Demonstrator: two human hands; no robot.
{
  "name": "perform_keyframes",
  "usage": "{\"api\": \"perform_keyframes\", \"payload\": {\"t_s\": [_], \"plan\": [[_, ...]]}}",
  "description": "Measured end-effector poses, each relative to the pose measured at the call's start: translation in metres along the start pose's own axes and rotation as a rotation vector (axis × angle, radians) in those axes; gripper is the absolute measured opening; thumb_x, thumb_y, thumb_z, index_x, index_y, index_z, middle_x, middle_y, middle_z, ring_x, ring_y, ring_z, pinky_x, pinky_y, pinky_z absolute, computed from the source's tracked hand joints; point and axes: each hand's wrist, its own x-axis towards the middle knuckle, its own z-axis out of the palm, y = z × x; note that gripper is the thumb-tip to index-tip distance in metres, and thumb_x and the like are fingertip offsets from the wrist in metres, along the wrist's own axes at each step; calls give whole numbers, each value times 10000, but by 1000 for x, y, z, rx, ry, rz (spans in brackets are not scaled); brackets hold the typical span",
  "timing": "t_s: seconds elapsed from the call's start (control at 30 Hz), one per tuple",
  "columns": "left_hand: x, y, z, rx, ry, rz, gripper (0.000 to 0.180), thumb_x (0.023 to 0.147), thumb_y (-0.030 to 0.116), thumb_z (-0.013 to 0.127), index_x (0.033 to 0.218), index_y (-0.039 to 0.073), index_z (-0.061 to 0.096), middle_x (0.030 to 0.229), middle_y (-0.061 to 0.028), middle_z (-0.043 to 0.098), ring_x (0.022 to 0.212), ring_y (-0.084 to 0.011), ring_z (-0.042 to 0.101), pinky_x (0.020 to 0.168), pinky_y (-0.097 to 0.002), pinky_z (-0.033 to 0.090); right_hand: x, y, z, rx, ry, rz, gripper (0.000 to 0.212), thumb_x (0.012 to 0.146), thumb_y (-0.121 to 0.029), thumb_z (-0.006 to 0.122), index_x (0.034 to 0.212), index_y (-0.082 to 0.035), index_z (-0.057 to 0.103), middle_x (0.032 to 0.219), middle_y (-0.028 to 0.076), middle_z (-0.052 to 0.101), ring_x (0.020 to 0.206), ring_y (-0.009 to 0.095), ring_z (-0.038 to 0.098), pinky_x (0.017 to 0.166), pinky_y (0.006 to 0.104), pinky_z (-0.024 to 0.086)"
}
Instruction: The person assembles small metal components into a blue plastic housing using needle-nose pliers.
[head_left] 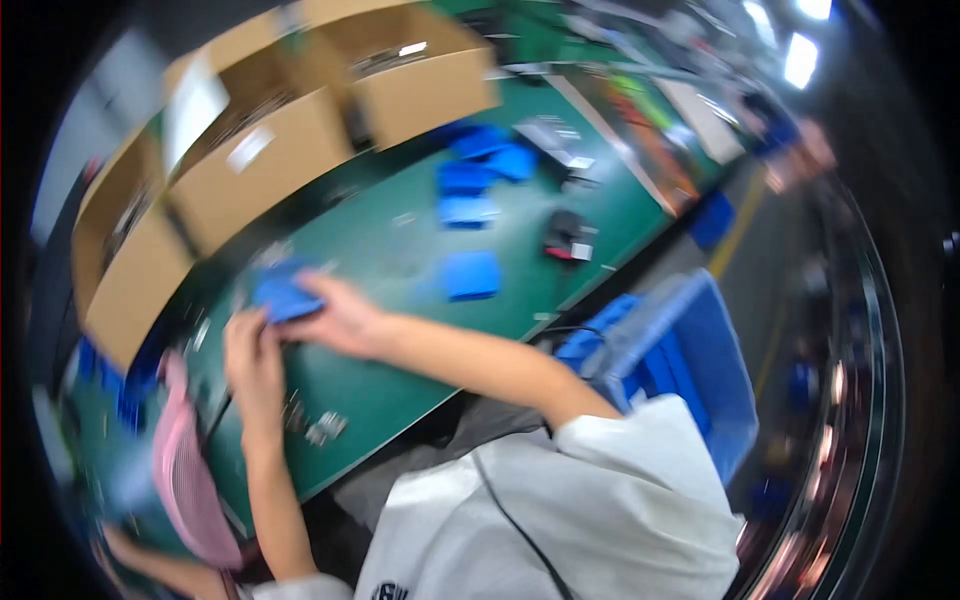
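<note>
A flat blue piece (283, 290), blurred by motion and probably plastic, is held over the left part of the green table (385, 385). My right hand (343, 316) grips its right side, thumb and fingers closed. At its lower left edge is my left hand (252, 362), fingers pinched on it; their tips are smeared. Small metal-looking parts (326, 428) lie on the table to the right of my left wrist. Further right, a single blue piece (471, 275) lies flat, with a loose group of similar blue pieces (466, 178) beyond it.
Open cardboard boxes (265, 165) line the table's far left side. A dark item with a white label (566, 236) lies near the right edge. A blue bin (728, 365) with blue pieces stands at my right. On my left are a pink striped cloth (190, 480) and another person's arm (165, 565).
</note>
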Motion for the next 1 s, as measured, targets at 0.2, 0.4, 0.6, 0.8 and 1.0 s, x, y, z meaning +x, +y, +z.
{"api": "perform_keyframes", "payload": {"t_s": [0.2,0.4,0.6,0.8,1.0], "plan": [[6,8,-8,-77,-40,-36,190,815,-18,627,1004,-11,605,973,-93,553,688,-148,557,609,-260,456,-24,-17,49,-236,108,-8,487,986,-341,384,1267,56,411,1257,219,505,1185,330,496,1055,495,373],[0,8,-19,-204,-89,-201,153,797,2,637,948,-7,615,947,-110,543,773,-252,569,671,-316,474,-23,-11,47,-294,79,35,535,945,-342,380,1305,55,389,1310,233,470,1222,331,467,1066,489,349],[6,7,-23,-462,12,-403,133,868,68,617,977,-9,630,875,-62,614,711,-124,580,640,-252,484,-25,-14,52,-337,35,-17,543,952,-352,376,1317,51,377,1315,237,464,1220,343,469,1063,499,348],[8,5,-20,-746,85,-584,160,904,102,601,992,-31,615,876,-54,637,719,-72,571,608,-211,483,-25,-12,51,-392,20,-19,556,968,-371,373,1334,47,342,1317,246,456,1213,358,474,1043,498,375],[7,4,-17,-820,95,-603,174,906,91,595,1025,-36,601,881,-58,631,725,-76,572,616,-206,482,-29,-11,57,-472,0,-72,522,960,-369,394,1306,22,378,1283,210,489,1176,343,502,1025,513,390]]}}
